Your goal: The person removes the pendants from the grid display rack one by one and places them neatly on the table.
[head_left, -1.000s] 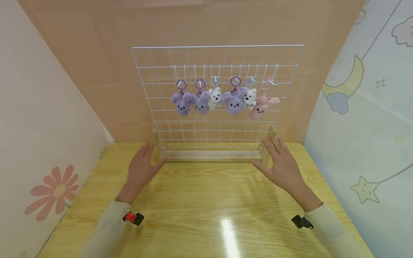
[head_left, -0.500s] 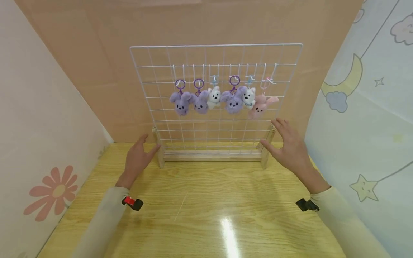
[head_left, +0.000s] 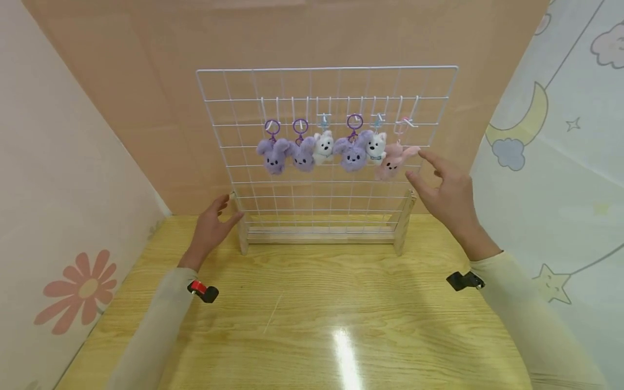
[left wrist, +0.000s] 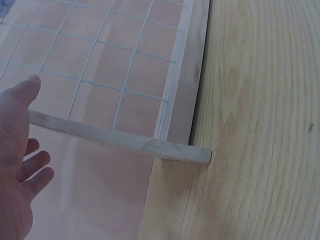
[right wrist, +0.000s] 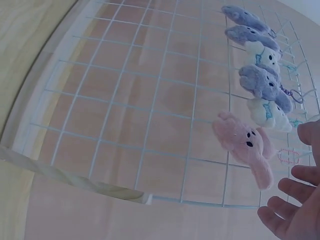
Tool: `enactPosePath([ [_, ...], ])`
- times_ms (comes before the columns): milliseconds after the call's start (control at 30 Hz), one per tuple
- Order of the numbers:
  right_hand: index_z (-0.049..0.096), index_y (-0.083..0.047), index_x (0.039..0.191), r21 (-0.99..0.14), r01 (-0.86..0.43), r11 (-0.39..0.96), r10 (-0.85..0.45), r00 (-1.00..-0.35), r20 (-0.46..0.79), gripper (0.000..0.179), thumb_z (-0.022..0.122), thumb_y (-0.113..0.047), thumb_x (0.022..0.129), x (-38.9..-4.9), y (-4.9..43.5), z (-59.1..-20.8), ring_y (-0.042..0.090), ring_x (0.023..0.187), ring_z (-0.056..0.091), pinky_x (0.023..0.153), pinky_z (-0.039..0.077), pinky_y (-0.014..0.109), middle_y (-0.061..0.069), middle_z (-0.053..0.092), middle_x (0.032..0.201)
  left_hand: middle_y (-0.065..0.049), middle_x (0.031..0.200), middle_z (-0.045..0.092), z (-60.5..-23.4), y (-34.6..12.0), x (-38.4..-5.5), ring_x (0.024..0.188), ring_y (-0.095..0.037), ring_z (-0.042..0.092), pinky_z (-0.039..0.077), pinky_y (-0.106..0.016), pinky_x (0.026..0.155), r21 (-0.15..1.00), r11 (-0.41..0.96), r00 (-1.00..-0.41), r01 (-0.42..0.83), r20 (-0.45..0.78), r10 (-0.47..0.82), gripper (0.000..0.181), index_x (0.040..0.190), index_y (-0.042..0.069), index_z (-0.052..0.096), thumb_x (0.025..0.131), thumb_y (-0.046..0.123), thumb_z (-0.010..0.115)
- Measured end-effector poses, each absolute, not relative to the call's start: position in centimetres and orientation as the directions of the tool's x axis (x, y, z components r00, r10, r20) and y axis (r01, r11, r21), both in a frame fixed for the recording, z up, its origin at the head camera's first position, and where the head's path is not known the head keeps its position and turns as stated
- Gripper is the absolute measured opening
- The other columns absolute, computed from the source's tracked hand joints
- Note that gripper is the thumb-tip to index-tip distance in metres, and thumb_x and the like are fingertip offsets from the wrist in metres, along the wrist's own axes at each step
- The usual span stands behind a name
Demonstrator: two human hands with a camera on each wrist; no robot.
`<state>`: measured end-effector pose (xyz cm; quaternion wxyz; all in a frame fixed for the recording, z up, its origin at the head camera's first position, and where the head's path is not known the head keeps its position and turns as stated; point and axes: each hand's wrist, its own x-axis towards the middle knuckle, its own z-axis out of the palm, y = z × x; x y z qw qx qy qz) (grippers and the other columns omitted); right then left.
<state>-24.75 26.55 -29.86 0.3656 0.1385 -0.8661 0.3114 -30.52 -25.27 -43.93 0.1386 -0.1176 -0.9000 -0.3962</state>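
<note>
A white wire grid rack point(head_left: 322, 197) holds a row of plush keychains on hooks. At its right end hangs a pink bunny keychain point(head_left: 391, 164) on a pink ring. My right hand point(head_left: 450, 197) is raised beside it, thumb and fingers apart and holding nothing. In the right wrist view, the fingers point(right wrist: 295, 189) show a gap from the bunny's ear. My left hand point(head_left: 208, 233) is by the rack's left wooden leg point(head_left: 240, 227), with thumb and fingers spread and nothing held. Nearest the pink bunny hangs a white puppy keychain point(head_left: 376, 147) with a blue bow.
Further left on the hooks are purple bunny keychains, one at the far end point(head_left: 274, 157), and another white puppy keychain point(head_left: 324, 147). The rack stands on a wooden table point(head_left: 312, 303), its right leg point(head_left: 403, 225) below my right hand. Decorated walls close in both sides.
My right hand has risen from beside the rack's right leg to the pink bunny. The left hand has shifted slightly at the left leg. The keychains hang as before.
</note>
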Motion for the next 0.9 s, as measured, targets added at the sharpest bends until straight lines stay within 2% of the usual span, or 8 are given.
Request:
enactPosePath([
  [100,0.068,-0.008,0.135,-0.49,-0.45,0.746,0.031,-0.712,0.702,0.046,0.074,-0.032,0.096,-25.4,26.3,-29.0,0.037,0.123,0.064,0.094,0.055,0.057,0.013,0.067,0.134,-0.023,0.155,0.045,-44.2,-25.1,-31.0,0.139,-0.044,0.047,0.042,-0.059,0.111,0.684,0.642,-0.926,0.346,0.36,0.116,0.08,0.156,0.001,0.036,0.099,0.048,0.066],
  [200,0.069,-0.009,0.134,-0.542,-0.44,0.716,0.071,-0.726,0.684,0.045,0.073,-0.033,0.096,-26.0,26.1,-28.2,0.031,0.124,0.064,0.097,0.056,0.037,0.01,0.069,0.133,-0.023,0.152,0.048,-44.4,-24.9,-31.2,0.137,-0.044,0.049,0.043,-0.057,0.111,0.693,0.626,-0.921,0.359,0.37,0.119,0.078,0.156,0.0,0.037,0.1,0.046,0.066],
  [333,0.072,-0.009,0.13,-0.601,-0.428,0.675,0.127,-0.736,0.665,0.042,0.073,-0.034,0.097,-26.7,25.7,-27.5,0.025,0.118,0.067,0.088,0.051,0.014,0.008,0.071,0.13,-0.024,0.149,0.051,-44.5,-24.7,-31.5,0.136,-0.044,0.05,0.043,-0.057,0.111,0.712,0.603,-0.922,0.36,0.37,0.114,0.076,0.155,-0.001,0.038,0.1,0.045,0.066],
  [600,0.076,-0.008,0.121,-0.616,-0.432,0.659,0.189,-0.697,0.691,0.033,0.073,-0.03,0.097,-28.4,25.2,-26.5,-0.007,0.093,0.062,0.077,0.05,0.008,0.01,0.076,0.115,-0.025,0.148,0.051,-44.5,-24.8,-32.0,0.134,-0.044,0.051,0.043,-0.057,0.111,0.749,0.562,-0.929,0.351,0.356,0.106,0.07,0.154,0.0,0.04,0.102,0.04,0.065],
  [733,0.078,-0.005,0.115,-0.621,-0.428,0.657,0.213,-0.685,0.697,0.032,0.074,-0.03,0.096,-29.1,24.8,-26.0,-0.011,0.086,0.06,0.073,0.049,0.008,0.012,0.077,0.108,-0.025,0.144,0.054,-44.5,-24.8,-32.2,0.13,-0.044,0.054,0.046,-0.057,0.109,0.744,0.557,-0.921,0.368,0.373,0.111,0.067,0.151,-0.001,0.043,0.102,0.038,0.065],
  [900,0.08,-0.005,0.111,-0.627,-0.419,0.657,0.247,-0.666,0.704,0.034,0.076,-0.033,0.094,-29.8,24.5,-25.9,-0.01,0.078,0.058,0.069,0.047,0.008,0.013,0.078,0.102,-0.026,0.14,0.057,-44.6,-24.9,-32.4,0.126,-0.043,0.057,0.049,-0.057,0.104,0.733,0.562,-0.915,0.382,0.385,0.12,0.064,0.15,-0.002,0.045,0.103,0.038,0.063],
])
